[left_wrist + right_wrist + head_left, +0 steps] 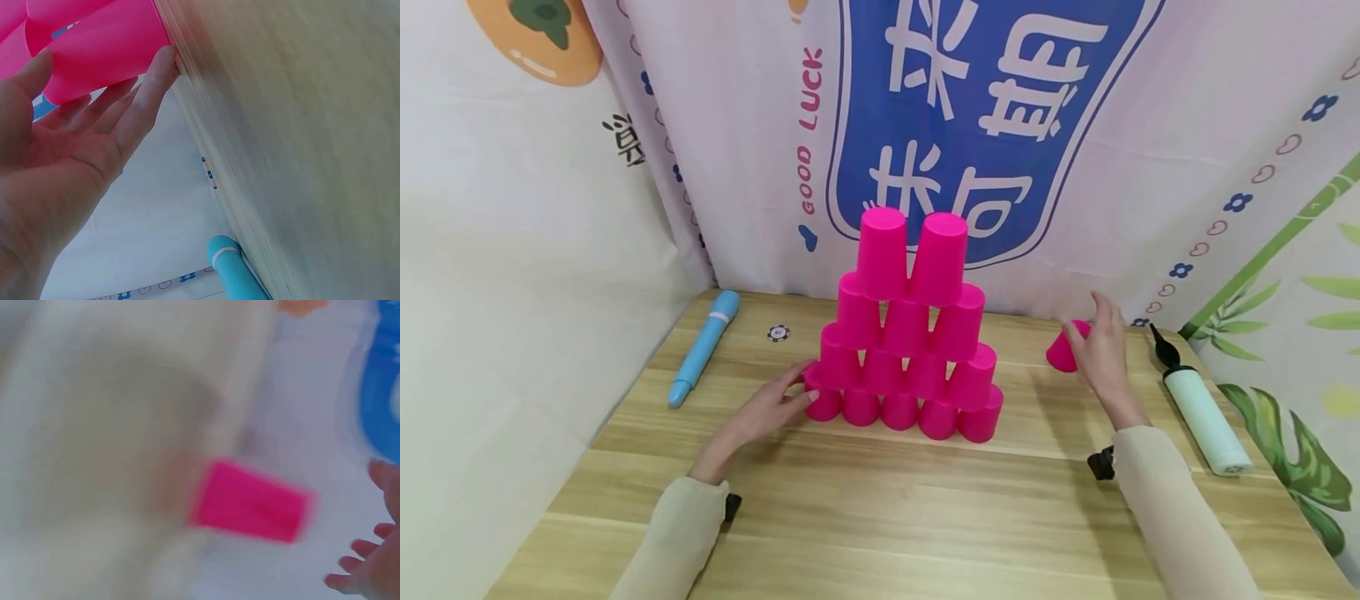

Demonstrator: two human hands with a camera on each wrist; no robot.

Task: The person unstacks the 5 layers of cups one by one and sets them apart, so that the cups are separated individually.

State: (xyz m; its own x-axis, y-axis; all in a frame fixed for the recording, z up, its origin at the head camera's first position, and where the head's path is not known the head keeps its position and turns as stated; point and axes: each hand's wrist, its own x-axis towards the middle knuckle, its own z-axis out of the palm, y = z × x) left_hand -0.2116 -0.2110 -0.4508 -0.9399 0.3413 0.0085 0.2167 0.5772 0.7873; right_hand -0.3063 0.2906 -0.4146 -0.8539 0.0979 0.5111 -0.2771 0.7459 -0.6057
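1. Along the back of the wooden table [887, 508], in the head view: pink cup pyramid [907, 327], mouth-down in rows of five, four, three and two; loose pink cup [1060, 353] well apart to the right, near the back edge and the curtain [737, 167]
2. Same view: left hand [771, 406] touching the bottom-left cup [825, 406], right hand [1103, 354] just beside the loose pink cup; to top the upper pair [882, 254], probably best to lift high first, cross the bare boards between, then lower straight down, bridging both evenly
3. Same view: mind the pump [1206, 421] along the right edge when swinging the forearm
4. In the left wrist view: thumb on one side, nearly straight fingers reaching behind, no clench; brace lightly to avoid shoving the base, then withdraw leftward, short of the blue microphone [234, 265]
5. In the right wrist view, partly blurred: fingers spread, nothing grasped, a visible gap to the loose pink cup; wrap the sides softly, without denting or sliding toward the curtain
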